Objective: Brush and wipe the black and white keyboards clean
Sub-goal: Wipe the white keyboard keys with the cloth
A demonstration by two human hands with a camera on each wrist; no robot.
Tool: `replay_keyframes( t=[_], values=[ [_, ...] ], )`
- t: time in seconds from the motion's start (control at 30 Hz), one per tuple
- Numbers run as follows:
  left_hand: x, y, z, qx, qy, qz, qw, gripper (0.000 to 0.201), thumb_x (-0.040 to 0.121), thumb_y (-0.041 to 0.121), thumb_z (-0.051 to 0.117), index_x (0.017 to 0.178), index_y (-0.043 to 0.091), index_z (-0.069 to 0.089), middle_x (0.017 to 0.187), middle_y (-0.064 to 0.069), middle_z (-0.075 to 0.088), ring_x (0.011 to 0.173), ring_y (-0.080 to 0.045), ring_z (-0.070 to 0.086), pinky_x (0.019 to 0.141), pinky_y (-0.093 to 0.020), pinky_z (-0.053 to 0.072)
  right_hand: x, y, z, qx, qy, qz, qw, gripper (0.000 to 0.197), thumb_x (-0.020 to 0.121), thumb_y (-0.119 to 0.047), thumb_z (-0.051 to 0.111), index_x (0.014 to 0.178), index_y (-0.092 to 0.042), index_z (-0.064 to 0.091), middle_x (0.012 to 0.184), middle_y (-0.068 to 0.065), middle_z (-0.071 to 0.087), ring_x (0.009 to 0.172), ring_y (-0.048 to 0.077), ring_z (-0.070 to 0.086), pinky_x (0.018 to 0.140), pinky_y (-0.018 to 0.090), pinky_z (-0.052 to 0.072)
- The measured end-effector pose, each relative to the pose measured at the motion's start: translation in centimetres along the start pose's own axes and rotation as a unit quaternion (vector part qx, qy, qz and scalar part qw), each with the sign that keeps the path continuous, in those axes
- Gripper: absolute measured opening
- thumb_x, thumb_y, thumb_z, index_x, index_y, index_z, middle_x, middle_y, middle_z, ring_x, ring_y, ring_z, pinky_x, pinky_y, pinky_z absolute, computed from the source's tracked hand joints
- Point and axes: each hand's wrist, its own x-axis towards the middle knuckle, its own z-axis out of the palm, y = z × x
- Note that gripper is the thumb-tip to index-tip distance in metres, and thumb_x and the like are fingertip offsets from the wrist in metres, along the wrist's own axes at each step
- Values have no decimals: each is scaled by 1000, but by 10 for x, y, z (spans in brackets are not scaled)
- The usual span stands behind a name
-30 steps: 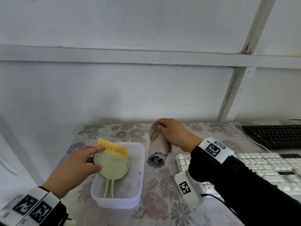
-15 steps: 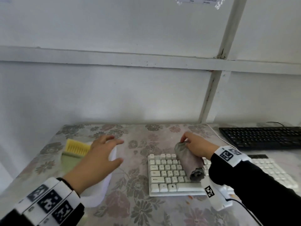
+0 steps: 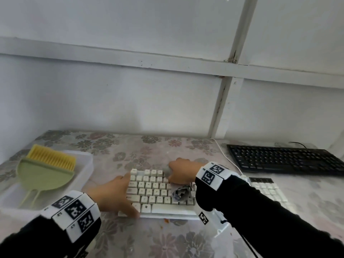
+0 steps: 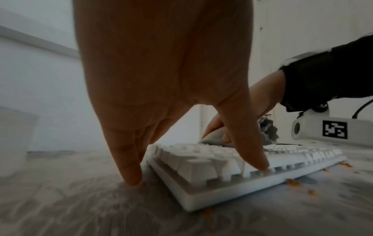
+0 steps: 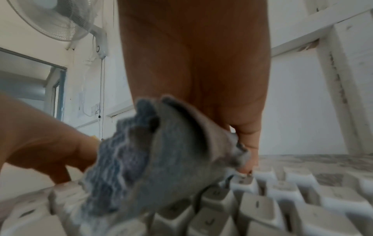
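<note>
The white keyboard lies in the middle of the flowered table. My left hand rests at its left end, thumb on the front key row and straight fingertips on the table beside the case. My right hand grips a rolled grey cloth and presses it onto the keys near the keyboard's middle. The right wrist view shows the cloth lying across the keycaps. The black keyboard sits untouched at the back right.
A white plastic tub at the left holds a green dustpan and a yellow-bristled brush. Orange crumbs lie along the white keyboard's front edge. A white cable runs between the keyboards. The wall stands close behind.
My left hand let go of the dustpan in the tub and came down on the white keyboard's left end. My right hand carried the cloth from the table onto the keys.
</note>
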Motion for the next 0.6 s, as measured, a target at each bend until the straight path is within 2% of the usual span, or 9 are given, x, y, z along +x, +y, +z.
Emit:
replay_keyframes(
  t=[0.07, 0.13, 0.23, 0.33, 0.37, 0.47, 0.5, 0.53, 0.6],
  values=[
    [0, 2, 6, 0, 15, -13, 1000, 127, 34, 66, 75, 142, 27, 20, 132, 5, 42, 119, -14, 46, 100, -35, 44, 2, 2, -3, -7, -2, -15, 1000, 34, 97, -21, 43, 120, 1, 53, 123, 18, 54, 110, 34, 52, 90, 37, 39],
    [-5, 10, 10, -2, 36, -23, 999, 119, 50, 54, 79, 145, 21, 16, 137, 3, 38, 124, -15, 41, 107, -32, 36, 7, 3, -5, 4, -6, -17, 1000, 34, 99, -24, 40, 117, 2, 54, 116, 17, 57, 105, 33, 54, 88, 36, 41],
    [-6, 14, 14, 1, 44, -42, 998, 122, 63, 44, 79, 149, 17, -3, 147, 1, 25, 133, -16, 29, 112, -26, 26, 19, 2, -8, 21, -6, -23, 1000, 34, 101, -29, 39, 101, 0, 56, 102, 15, 56, 90, 30, 53, 78, 33, 41],
    [-5, 10, 16, -2, 56, -27, 998, 122, 64, 44, 79, 149, 19, -5, 148, 2, 23, 134, -14, 27, 110, -23, 23, 30, -11, -14, 40, 5, -45, 998, 43, 100, -34, 39, 118, 2, 56, 120, 17, 57, 105, 30, 54, 86, 33, 41],
    [-4, 8, 16, -10, 58, -22, 998, 122, 64, 44, 79, 149, 19, -4, 148, 2, 23, 135, -14, 26, 111, -23, 23, 34, -18, -15, 39, 9, -57, 998, 44, 100, -34, 39, 120, 2, 56, 119, 16, 57, 103, 28, 53, 84, 31, 41],
    [-4, 4, 14, -43, 62, -7, 997, 123, 60, 47, 80, 150, 20, 1, 146, 5, 28, 132, -11, 30, 110, -22, 25, 49, -39, -16, 26, 10, -87, 996, 37, 100, -23, 40, 111, 6, 61, 96, 13, 53, 86, 24, 49, 59, 26, 37],
    [-4, 2, 14, -53, 67, -3, 996, 122, 59, 47, 81, 150, 21, 4, 145, 6, 30, 131, -10, 32, 109, -22, 27, 54, -45, -15, 29, 7, -94, 995, 36, 100, -21, 40, 109, 5, 61, 95, 13, 54, 85, 25, 50, 57, 26, 36],
    [-4, 2, 14, -57, 69, 1, 996, 122, 59, 48, 81, 150, 21, 4, 145, 6, 29, 131, -9, 32, 109, -21, 27, 58, -49, -14, 30, 2, -99, 995, 36, 100, -23, 39, 109, 4, 61, 97, 14, 57, 87, 26, 52, 61, 28, 39],
    [-4, 2, 14, -49, 76, 11, 996, 122, 62, 48, 79, 150, 21, -1, 151, 7, 18, 136, -9, 25, 112, -21, 21, 60, -53, -10, 4, -2, -104, 995, 38, 101, -28, 35, 111, -1, 61, 105, 13, 62, 93, 28, 57, 78, 32, 44]
  ],
)
